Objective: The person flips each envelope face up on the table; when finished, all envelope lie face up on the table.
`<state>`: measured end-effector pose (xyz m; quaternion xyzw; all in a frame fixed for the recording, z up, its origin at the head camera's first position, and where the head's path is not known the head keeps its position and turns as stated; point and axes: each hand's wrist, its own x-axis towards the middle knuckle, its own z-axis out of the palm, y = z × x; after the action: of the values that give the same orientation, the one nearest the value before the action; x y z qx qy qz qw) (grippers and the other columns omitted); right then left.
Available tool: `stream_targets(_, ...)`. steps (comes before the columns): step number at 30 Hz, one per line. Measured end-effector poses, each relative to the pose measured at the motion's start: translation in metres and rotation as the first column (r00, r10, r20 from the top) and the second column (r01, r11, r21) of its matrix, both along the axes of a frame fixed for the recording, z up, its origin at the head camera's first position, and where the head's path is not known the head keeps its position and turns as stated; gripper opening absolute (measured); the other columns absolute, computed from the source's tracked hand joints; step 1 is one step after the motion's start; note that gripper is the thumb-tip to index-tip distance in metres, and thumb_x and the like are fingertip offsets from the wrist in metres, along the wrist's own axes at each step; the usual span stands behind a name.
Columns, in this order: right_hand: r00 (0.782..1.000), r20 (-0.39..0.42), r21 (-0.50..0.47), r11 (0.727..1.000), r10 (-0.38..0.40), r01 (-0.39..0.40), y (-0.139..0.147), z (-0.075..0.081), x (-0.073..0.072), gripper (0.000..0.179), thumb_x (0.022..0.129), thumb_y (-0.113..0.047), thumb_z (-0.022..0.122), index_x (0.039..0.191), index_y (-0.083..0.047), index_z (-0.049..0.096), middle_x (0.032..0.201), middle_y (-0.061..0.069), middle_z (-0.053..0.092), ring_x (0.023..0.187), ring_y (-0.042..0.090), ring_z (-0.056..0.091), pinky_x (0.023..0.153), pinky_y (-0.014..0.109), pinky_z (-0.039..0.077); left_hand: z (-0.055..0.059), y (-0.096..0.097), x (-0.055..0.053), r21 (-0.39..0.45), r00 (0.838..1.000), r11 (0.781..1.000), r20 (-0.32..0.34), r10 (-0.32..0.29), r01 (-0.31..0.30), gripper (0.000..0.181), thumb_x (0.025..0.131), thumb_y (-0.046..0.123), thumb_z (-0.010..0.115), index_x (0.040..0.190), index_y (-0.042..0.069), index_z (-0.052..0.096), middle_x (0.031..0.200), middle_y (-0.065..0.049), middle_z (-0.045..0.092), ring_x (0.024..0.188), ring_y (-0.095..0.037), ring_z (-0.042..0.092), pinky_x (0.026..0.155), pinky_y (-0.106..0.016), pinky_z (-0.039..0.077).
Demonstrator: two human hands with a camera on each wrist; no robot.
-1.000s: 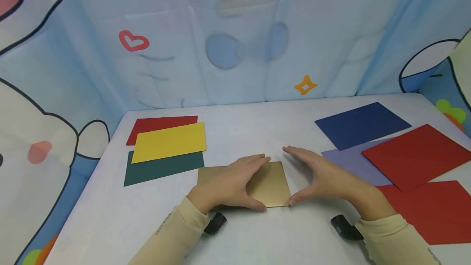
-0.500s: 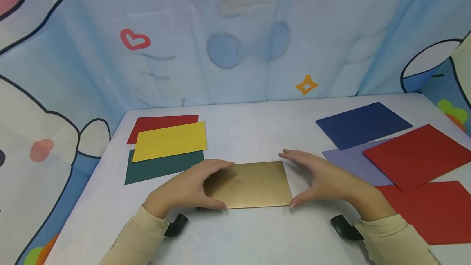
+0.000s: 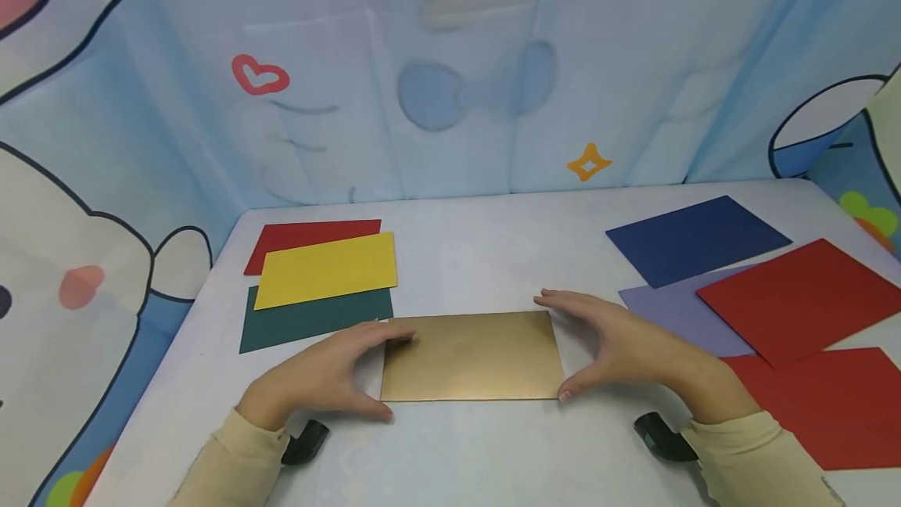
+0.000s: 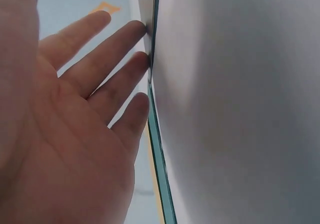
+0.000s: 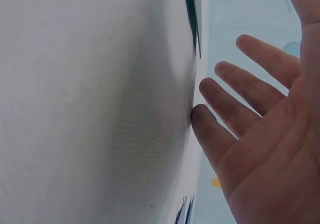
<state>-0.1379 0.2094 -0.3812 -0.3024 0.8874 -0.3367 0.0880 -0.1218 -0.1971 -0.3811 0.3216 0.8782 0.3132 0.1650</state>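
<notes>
Gold sheet is the star here, lying flat toward the person's side, a little left of the right-hand pile and framed by both grips.

Biggest stuff first: a pale blue cartoon curtain hangs behind, then there's the white surface everything sits on. On the right, two red sheets partly overlap, with a lavender sheet peeking out from under the upper one and a navy sheet behind. Over on the left, a yellow sheet lies across a smaller red sheet and a green sheet.

Left grip and right grip are both spread, fingers well apart from thumbs, clamped on nothing. Left fingertips sit over the far left corner; can't tell if they're pressing. Left thumb is just off the near left corner, while the right thumb looks like it touches the near right one.

Imo the step in hand is steadying that sheet by its short ends. To do it well: go light and even from both sides, since something that thin would probably bow if squeezed, and use the thumbs as stops at the near corners.
</notes>
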Motion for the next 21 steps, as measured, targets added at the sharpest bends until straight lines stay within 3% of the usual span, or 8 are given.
stream_targets(9,1.000,0.024,0.009,1.000,-0.020,0.020,0.001,0.000,0.000,0.113,0.056,-0.060,0.093,0.148,-0.010,0.050,0.153,0.013,0.045,0.140,0.038,0.039,0.108,0.062,0.033,0.000,0.018,-0.005,-0.062,1.000,0.998,-0.019,0.017,-0.018,0.090,0.072,0.035,0.092,0.151,0.025,0.048,0.146,0.017,0.048,0.134,-0.010,0.042,0.110,-0.042,0.038)
stream_targets(21,0.999,0.044,0.006,1.000,-0.021,0.020,0.003,0.000,-0.001,0.115,0.054,-0.059,0.094,0.148,-0.009,0.050,0.153,0.013,0.044,0.141,0.038,0.038,0.109,0.062,0.032,-0.002,0.019,-0.006,-0.087,0.999,0.996,-0.032,0.004,-0.006,0.086,0.073,0.039,0.091,0.149,0.025,0.051,0.146,0.017,0.048,0.134,-0.013,0.041,0.111,-0.045,0.034)
